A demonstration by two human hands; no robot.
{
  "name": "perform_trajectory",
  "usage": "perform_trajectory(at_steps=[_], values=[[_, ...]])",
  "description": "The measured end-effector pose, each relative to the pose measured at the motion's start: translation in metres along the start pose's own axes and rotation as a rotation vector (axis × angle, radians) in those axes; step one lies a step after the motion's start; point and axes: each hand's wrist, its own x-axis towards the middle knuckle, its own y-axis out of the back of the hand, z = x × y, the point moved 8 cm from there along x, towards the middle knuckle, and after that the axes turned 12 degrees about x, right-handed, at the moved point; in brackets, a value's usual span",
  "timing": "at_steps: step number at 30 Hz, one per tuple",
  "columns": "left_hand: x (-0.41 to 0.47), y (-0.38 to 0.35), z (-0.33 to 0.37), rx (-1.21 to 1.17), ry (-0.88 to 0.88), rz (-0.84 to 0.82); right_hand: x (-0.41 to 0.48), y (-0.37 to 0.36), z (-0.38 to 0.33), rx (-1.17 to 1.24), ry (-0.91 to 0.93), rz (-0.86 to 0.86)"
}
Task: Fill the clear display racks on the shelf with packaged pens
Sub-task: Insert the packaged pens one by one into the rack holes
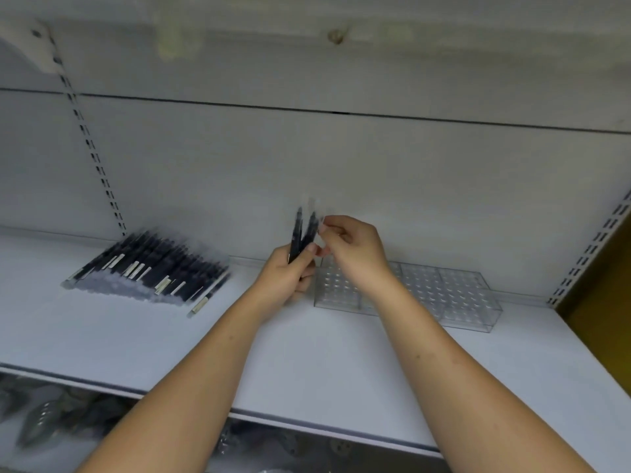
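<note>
- Centrally, just above the white shelf (307, 353), both bare hands meet in front of the pale back panel (341, 165).
- Left hand (290, 274): fingers and thumb curled round the lower ends of the held pens (302, 233), a small bunch of dark pens in clear sleeves, standing roughly upright and fanned slightly at the top.
- Right hand (355, 250): thumb and forefinger pinched together on the clear wrapping at the right-hand side of the held pens, near their upper ends; the other fingers loosely curled behind. Blur hides which pen it has.
- Clear racks (444, 295): a row of transparent boxes with a grid of holes on top, set side by side at the back of the shelf, against the back panel. The leftmost sits directly below the hands, and the right wrist covers part of it.
- Pen pile (153, 268): many dark packaged pens lying flat in a slanted stack on the left of the shelf, well apart from the racks, pale label ends toward the front.
- Slotted uprights: one at left (92, 148), one at the far right (587, 254).
- Lower shelf (51, 414): shiny packets, too blurred to identify.
</note>
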Motion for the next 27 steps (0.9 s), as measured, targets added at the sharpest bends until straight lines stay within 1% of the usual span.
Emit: perform_trajectory(at_steps=[2, 6, 9, 12, 14, 16, 19, 27], values=[[0.000, -0.003, 0.001, -0.027, -0.025, -0.040, 0.000, -0.002, 0.007, 0.058, -0.003, -0.017], [-0.001, -0.008, 0.004, -0.043, -0.068, -0.107, 0.002, 0.001, 0.012, 0.035, 0.040, -0.018], [0.001, -0.005, -0.001, -0.062, -0.073, -0.071, 0.001, 0.004, 0.008, 0.041, 0.091, 0.025], [0.004, 0.006, -0.011, -0.031, -0.056, 0.016, 0.004, 0.025, -0.001, 0.070, 0.182, 0.191], [0.004, 0.010, -0.017, -0.057, -0.063, 0.044, 0.006, 0.046, -0.009, 0.149, 0.262, 0.311], [0.005, 0.016, -0.022, -0.092, -0.053, 0.077, 0.007, 0.057, -0.015, 0.131, 0.342, 0.373], [0.006, 0.022, -0.031, -0.106, -0.019, 0.113, 0.011, 0.056, -0.011, 0.007, 0.363, 0.346], [0.007, 0.016, -0.047, -0.173, 0.037, 0.080, 0.014, 0.037, 0.013, -0.196, 0.337, 0.195]])
